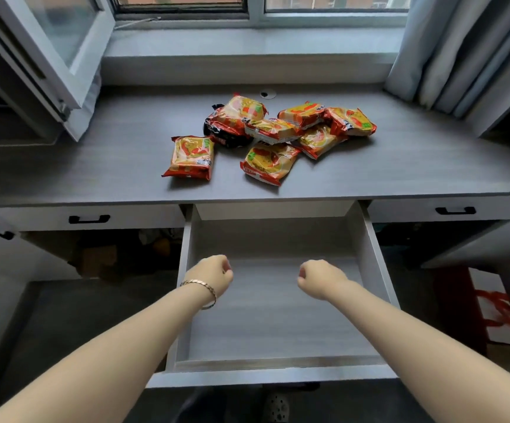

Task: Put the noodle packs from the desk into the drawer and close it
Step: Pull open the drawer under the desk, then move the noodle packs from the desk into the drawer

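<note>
The drawer [278, 315] stood pulled far out from under the grey counter [94, 166], its pale floor bare and its front panel nearest the camera. Both bare forearms reached forward over it. The left hand [212, 274], with a thin bracelet [200, 290] on the wrist, hovered above the drawer's left half with its fingers curled loosely inward; its grip was nearly closed and had hold of nothing. The right hand [319, 277] hung over the right half in much the same way, fingers folded toward the palm and carrying nothing. The two hands were apart from each other and touched neither the drawer walls nor any pack. All the noodle packs [278, 129] lay on the counter beyond the drawer, in orange, red and yellow wrappers. Most were heaped together, overlapping, near the middle of the counter toward the window sill [247, 44], with a darker pack [226, 132] partly under the left side of the heap. One pack [191, 157] lay by itself to the left of the heap, close to it but not touching, and another pack [269, 163] lay at the front of the heap, nearest the counter's edge. A closed drawer with a black handle [89, 219] sat on the left, and another handle [455, 210] on the right. A grey curtain [449, 50] hung at the right.
</note>
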### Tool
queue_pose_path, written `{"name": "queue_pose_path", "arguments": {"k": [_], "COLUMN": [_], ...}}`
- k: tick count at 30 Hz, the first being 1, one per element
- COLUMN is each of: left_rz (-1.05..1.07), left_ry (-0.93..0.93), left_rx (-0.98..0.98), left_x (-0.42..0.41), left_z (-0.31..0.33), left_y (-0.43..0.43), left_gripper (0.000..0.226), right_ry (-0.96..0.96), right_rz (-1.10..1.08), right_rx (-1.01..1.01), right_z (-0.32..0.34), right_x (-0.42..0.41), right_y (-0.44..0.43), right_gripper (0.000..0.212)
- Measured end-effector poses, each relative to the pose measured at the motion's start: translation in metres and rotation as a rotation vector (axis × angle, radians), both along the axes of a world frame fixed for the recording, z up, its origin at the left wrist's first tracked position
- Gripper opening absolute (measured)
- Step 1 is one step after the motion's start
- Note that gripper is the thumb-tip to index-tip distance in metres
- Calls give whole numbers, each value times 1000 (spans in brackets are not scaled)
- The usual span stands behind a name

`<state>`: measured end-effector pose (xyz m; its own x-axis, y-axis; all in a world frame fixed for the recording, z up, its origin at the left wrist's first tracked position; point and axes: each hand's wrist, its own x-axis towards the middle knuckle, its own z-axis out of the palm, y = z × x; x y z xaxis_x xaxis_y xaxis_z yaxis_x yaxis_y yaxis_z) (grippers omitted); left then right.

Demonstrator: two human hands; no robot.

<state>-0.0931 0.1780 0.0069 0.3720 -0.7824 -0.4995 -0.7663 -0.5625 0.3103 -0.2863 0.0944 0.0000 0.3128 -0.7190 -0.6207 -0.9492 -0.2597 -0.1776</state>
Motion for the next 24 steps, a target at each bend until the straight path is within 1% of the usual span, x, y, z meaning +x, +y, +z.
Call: {"name": "queue_pose_path", "arguments": {"k": [6, 9, 10, 12, 15, 17, 20, 24], "left_rz": [17, 42, 43, 31, 64, 126, 218, 298], "left_ry": [-134, -187, -200, -187, -133, -79, 37, 118], "left_rx": [-269, -357, -348, -306, -232, -168, -81, -27], "left_x": [76, 121, 134, 164, 196, 205, 215, 218], "left_z": [47, 53, 53, 49, 35, 25, 5, -13], "left_y": [-66, -106, -119, -150, -190, -206, -231, -246], "left_gripper": [23, 27, 31, 42, 60, 77, 100, 116], "right_ry": [-228, -315, -342, -373, -303, -238, -162, -150], "right_rz": [-38, -159, -233, -448, -795, -970, -1137, -1264], "right_rx": [-159, -270, -295, -324, -345, -327, -275, -211], "right_z": [43, 44, 44, 41, 32, 26, 11, -1], "right_x": [96, 146, 159, 186, 210, 215, 222, 220], "right_y": [-46, -72, -81, -104, -135, -153, -175, -189], "right_gripper": [31, 29, 29, 32, 47, 60, 76, 96]}}
